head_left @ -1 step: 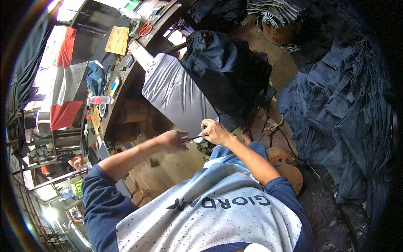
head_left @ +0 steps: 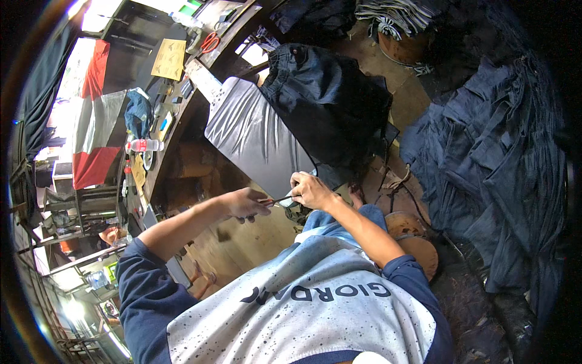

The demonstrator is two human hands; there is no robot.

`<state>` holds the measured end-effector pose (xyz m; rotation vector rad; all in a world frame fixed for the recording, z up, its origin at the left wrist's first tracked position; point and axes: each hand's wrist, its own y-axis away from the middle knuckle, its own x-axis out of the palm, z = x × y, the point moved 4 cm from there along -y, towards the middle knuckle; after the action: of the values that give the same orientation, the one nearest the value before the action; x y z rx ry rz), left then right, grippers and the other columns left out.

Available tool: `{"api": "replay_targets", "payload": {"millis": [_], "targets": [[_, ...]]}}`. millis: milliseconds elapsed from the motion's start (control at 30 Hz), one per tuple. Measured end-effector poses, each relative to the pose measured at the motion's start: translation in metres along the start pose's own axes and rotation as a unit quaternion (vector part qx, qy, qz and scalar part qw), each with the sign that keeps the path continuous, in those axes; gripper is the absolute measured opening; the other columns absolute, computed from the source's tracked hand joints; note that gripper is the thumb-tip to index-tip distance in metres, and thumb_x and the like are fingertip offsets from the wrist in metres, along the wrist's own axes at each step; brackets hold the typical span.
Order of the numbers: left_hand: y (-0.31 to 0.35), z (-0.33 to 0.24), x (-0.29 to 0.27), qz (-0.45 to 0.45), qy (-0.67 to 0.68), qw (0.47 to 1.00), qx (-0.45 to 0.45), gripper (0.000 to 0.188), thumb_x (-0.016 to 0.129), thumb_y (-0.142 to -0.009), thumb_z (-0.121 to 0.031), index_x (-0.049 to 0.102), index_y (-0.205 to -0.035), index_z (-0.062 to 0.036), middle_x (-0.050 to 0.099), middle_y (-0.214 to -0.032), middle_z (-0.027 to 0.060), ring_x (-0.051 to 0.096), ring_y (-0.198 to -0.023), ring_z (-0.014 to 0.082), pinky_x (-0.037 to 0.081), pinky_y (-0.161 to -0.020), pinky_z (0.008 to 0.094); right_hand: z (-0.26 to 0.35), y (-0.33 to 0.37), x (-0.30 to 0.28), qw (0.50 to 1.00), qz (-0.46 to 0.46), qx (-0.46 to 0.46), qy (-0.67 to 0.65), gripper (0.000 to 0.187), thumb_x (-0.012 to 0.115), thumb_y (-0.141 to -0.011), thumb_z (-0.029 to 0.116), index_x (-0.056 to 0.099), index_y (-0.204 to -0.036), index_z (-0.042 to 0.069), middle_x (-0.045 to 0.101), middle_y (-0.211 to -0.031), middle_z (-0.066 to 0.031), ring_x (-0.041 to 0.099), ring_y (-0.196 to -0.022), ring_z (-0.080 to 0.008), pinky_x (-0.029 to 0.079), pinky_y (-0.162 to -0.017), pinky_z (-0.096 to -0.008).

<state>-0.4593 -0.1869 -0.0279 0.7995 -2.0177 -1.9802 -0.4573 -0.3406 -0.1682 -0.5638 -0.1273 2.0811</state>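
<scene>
My left hand (head_left: 242,204) is closed on one end of a slim dark tool (head_left: 281,199) with a reddish part by the fingers. Its kind is too small to make out. The tool's other end reaches the fingertips of my right hand (head_left: 312,192), which are pinched together over a small pale piece (head_left: 289,201). What exactly the right fingers grip is hidden. Just beyond both hands lies a smooth grey board (head_left: 264,136), tapered and covered in creased sheeting. Dark trousers or shorts with a gathered waistband (head_left: 330,97) rest along its right side.
A long bench (head_left: 173,124) on the left bears red-handled scissors (head_left: 210,42), a plastic bottle (head_left: 145,145) and a yellow-brown card (head_left: 168,59). On the right rises a big heap of dark blue garments (head_left: 491,164). Folded cloth (head_left: 397,15) sits atop a round stool (head_left: 403,48) at the back.
My left hand has shifted slightly left and up, and its lower fingers have loosened. The right hand has stayed where it was.
</scene>
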Motion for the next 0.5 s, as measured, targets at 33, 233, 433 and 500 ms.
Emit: {"api": "replay_targets", "payload": {"millis": [33,233,433,500], "targets": [[0.000,0.001,0.000,0.029,-0.011,1.000,0.000,0.045,0.067,-0.088,-0.015,0.056,-0.130,-0.0036,0.068,-0.106,0.0087,0.066,-0.082,0.0193,0.054,-0.071,0.0321,0.000,0.001,0.000,1.000,0.002,-0.001,0.006,0.011,0.079,-0.066,0.011,0.071,-0.069,0.005,0.058,-0.085,-0.0088,0.059,-0.086,-0.0272,0.049,-0.078,-0.0387],[0.005,-0.016,0.023,-0.150,-0.529,0.807,0.216,0.054,0.053,-0.082,-0.011,0.047,-0.135,-0.0003,0.068,-0.089,0.0163,0.070,-0.083,0.0294,0.056,-0.067,0.0418,-0.001,-0.002,0.000,1.000,0.004,0.008,0.018,0.009,0.077,-0.067,0.009,0.071,-0.070,0.005,0.057,-0.084,-0.0081,0.058,-0.085,-0.0264,0.049,-0.076,-0.0380],[0.001,0.008,-0.002,0.027,0.013,0.999,0.016,0.042,0.069,-0.086,-0.029,0.063,-0.124,-0.0116,0.067,-0.082,-0.0025,0.059,-0.066,0.0118,0.051,-0.057,0.0301,0.003,0.001,0.001,1.000,-0.014,-0.003,0.001,0.005,0.073,-0.067,0.008,0.070,-0.064,0.006,0.058,-0.081,-0.0086,0.059,-0.083,-0.0270,0.049,-0.075,-0.0381],[-0.005,0.011,-0.002,0.002,-0.055,0.998,0.006,0.042,0.066,-0.084,-0.022,0.062,-0.124,-0.0116,0.067,-0.082,0.0020,0.065,-0.070,0.0187,0.053,-0.061,0.0340,0.002,0.000,0.003,0.999,-0.005,0.000,0.037,0.005,0.074,-0.067,0.009,0.070,-0.065,0.006,0.058,-0.082,-0.0086,0.059,-0.084,-0.0268,0.049,-0.075,-0.0379]]}}
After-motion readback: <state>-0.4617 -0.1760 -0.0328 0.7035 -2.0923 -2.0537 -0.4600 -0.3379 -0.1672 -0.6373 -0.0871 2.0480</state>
